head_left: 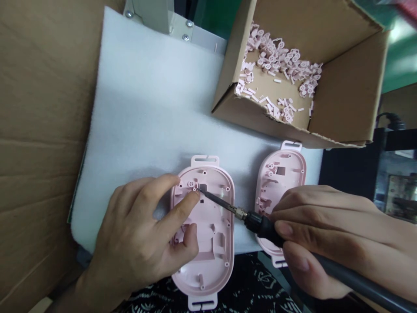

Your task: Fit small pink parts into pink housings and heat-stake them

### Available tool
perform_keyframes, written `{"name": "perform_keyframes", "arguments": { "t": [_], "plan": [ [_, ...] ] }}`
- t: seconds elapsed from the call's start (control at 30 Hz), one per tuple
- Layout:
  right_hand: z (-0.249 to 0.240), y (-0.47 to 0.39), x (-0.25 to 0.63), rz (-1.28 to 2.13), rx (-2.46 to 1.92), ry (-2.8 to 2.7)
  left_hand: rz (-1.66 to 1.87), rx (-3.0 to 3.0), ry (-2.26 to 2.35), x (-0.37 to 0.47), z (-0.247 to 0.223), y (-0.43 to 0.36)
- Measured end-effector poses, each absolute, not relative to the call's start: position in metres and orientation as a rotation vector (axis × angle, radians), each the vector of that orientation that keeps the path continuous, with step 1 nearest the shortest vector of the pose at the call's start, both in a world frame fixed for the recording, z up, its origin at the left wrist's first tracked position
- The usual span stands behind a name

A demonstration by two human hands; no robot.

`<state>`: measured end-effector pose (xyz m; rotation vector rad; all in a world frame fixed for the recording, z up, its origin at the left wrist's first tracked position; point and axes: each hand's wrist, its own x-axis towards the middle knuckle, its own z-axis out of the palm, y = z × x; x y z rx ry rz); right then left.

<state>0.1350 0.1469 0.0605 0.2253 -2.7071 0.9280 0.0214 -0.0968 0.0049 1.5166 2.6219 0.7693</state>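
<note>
A pink plastic shell [206, 217], oval with a strap loop at each end, lies open side up on the white foam sheet. My left hand [140, 230] rests over its left side, fingers apart. Its index fingertip presses beside a small pink button part [191, 184] near the shell's upper end. In my right hand [319, 230] is a black-handled soldering iron [243, 214], gripped like a pen. The iron's tip reaches a small post right by my left index fingertip; whether it touches is hard to see. A second pink shell [276, 189] lies partly behind my right hand.
A cardboard box [345, 87] at the upper right holds many small pink plastic parts [276, 54]. Cardboard [42, 130] stands along the left side. Foam sheet [146, 95] covers the work surface, with a metal bracket [182, 32] at its far edge.
</note>
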Motion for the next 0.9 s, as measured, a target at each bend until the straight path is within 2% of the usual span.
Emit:
{"name": "perform_keyframes", "arguments": {
  "t": [0.9],
  "plan": [
    [0.066,0.147,0.13,0.972,0.25,-2.685,0.77,1.55,2.641,0.022,0.004,-0.097]
  ]
}}
